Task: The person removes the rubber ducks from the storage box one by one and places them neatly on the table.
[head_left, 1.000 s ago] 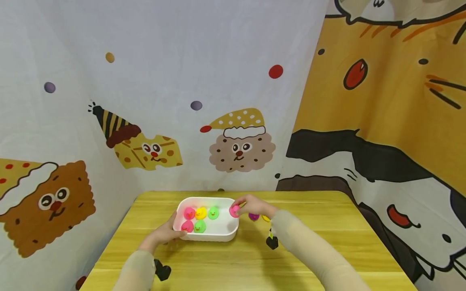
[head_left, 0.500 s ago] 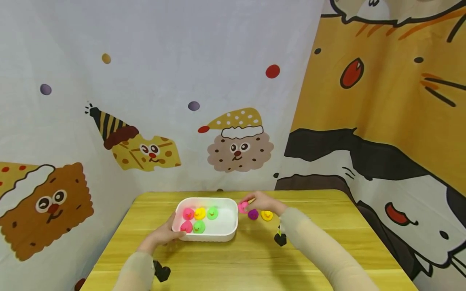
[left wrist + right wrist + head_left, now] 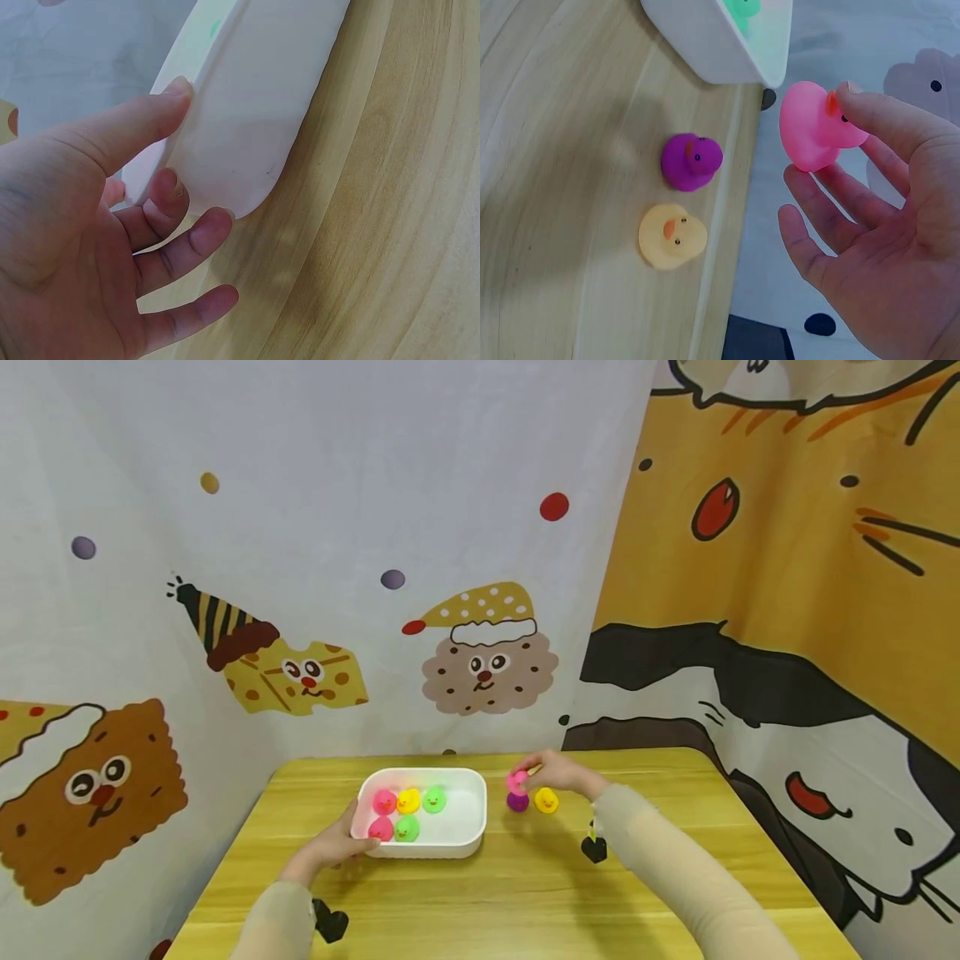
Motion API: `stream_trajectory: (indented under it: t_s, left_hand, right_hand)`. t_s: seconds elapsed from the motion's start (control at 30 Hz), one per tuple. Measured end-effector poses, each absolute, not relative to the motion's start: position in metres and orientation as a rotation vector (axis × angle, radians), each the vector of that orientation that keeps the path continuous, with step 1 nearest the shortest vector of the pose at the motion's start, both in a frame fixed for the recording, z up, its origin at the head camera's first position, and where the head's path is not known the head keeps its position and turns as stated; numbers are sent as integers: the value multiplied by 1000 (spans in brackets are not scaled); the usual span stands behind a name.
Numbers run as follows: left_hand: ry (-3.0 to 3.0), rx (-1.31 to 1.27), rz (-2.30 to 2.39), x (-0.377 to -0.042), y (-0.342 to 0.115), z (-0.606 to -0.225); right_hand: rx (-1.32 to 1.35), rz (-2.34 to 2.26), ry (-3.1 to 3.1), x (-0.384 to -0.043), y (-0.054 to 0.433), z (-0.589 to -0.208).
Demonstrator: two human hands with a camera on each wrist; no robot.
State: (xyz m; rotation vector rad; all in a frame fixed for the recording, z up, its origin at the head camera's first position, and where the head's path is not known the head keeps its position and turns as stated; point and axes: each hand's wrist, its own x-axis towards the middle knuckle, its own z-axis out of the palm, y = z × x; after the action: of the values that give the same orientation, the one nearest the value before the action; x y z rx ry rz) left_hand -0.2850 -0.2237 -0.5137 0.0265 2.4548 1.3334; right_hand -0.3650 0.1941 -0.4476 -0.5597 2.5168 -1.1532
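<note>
A white plastic tub (image 3: 459, 850) stands on the table, with pink, yellow and green rubber ducks in its left half, among them a yellow duck (image 3: 408, 801). My left hand (image 3: 330, 845) grips its left end, thumb (image 3: 154, 120) over the rim and fingers against the outer wall. Right of the tub, my right hand (image 3: 558, 774) pinches a pink rubber duck (image 3: 810, 127) between thumb and fingers, raised above the tabletop. A purple duck (image 3: 686, 161) and a yellow-orange duck (image 3: 669, 236) sit side by side on the wood below that hand.
The wooden table (image 3: 465, 910) ends at a back edge close behind the tub. A cartoon-printed cloth (image 3: 322, 527) hangs behind and beside it. A black heart-shaped piece (image 3: 330, 921) hangs by the left wrist, and a similar one (image 3: 594, 849) by the right.
From over the tub's right end, my right hand has carried the pink duck rightward, to above the purple duck. My left hand keeps its grip on the tub. The view has shifted slightly.
</note>
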Motion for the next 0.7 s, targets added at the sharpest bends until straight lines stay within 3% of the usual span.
stream_trajectory:
  t_s: [0.7]
  left_hand:
    - [2463, 10, 1319, -287, -225, -517]
  right_hand:
    - [-586, -1164, 2540, -363, 229, -449]
